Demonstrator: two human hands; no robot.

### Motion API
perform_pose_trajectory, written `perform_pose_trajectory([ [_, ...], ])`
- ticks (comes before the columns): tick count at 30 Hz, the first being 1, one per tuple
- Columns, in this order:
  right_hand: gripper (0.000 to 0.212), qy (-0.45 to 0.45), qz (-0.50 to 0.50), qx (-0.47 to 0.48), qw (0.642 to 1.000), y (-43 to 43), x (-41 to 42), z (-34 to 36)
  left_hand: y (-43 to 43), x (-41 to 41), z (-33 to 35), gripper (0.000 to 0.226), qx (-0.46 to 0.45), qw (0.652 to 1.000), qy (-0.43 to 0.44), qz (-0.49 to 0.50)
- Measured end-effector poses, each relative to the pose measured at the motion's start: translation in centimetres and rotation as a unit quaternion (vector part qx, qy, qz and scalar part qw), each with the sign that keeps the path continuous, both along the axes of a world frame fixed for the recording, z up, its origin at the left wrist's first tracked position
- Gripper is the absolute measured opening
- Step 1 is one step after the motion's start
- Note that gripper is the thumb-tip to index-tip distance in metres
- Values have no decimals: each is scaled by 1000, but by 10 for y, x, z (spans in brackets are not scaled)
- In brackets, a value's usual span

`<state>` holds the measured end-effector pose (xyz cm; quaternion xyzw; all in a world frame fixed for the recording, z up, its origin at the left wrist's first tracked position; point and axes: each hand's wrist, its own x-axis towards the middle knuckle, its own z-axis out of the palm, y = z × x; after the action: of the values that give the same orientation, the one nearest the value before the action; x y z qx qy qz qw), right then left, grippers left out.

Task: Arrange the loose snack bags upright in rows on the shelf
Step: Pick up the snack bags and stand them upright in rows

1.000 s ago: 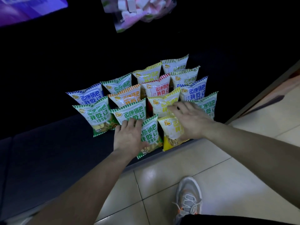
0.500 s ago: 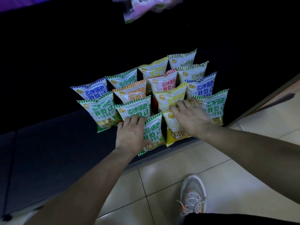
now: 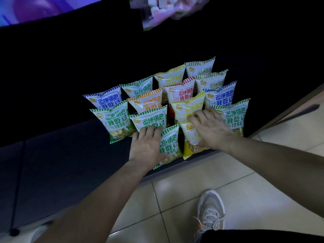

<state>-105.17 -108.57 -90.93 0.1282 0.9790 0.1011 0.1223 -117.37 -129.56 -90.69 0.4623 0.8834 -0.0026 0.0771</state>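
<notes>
Several snack bags stand upright in rows on the dark bottom shelf (image 3: 66,155), in green, blue, orange, red and yellow. My left hand (image 3: 147,146) grips the left top edge of the front green bag (image 3: 169,146), its fingertips touching the green bag behind (image 3: 150,120). My right hand (image 3: 208,128) lies over the top of the front yellow bag (image 3: 190,144). Its spread fingers rest against the yellow bag behind (image 3: 185,107). A green bag (image 3: 234,118) stands at the far right of the second row.
A clear bag of pink and white sweets (image 3: 166,11) hangs above. A purple panel (image 3: 35,9) glows at top left. The shelf's right frame (image 3: 289,109) runs diagonally. My grey shoe (image 3: 208,213) stands on the pale tiled floor (image 3: 184,181) below the shelf edge.
Both hands stay on the front two bags. My right hand has drawn slightly left, and the far right green bag now shows in full.
</notes>
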Motion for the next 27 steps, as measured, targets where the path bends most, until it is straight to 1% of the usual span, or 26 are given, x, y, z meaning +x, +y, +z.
perform_pose_trajectory([
  [3,116,-12,-16,-10,1000,-1,3,1,-3,-3,5,98,5,1000,-15,1],
  [6,126,-17,-26,-26,999,-4,5,7,-8,-12,14,93,41,999,-33,16],
  [7,125,-12,-32,-36,999,-5,4,11,-9,-16,18,90,56,997,-39,23],
  [9,111,25,-57,-76,995,-8,1,21,-11,-26,25,83,83,995,-43,37],
  [12,81,120,-104,-150,976,-5,-15,37,-7,-45,32,74,105,993,-27,57],
  [14,70,144,-107,-155,972,8,-33,46,0,-58,36,70,99,993,-16,67],
  [15,69,133,-105,-153,974,15,-41,50,5,-65,36,70,91,993,-14,70],
  [17,77,75,-112,-163,977,26,-57,51,14,-76,34,72,66,994,-28,77],
  [19,87,6,-142,-180,973,44,-78,40,34,-94,19,75,33,994,-66,83],
  [21,90,-30,-141,-180,973,43,-81,37,38,-94,17,78,7,993,-90,82],
  [23,92,-34,-138,-169,975,41,-86,34,41,-95,17,80,-10,992,-98,81],
  [27,88,-33,-129,-161,978,36,-88,35,42,-94,22,79,-19,995,-76,69],
])
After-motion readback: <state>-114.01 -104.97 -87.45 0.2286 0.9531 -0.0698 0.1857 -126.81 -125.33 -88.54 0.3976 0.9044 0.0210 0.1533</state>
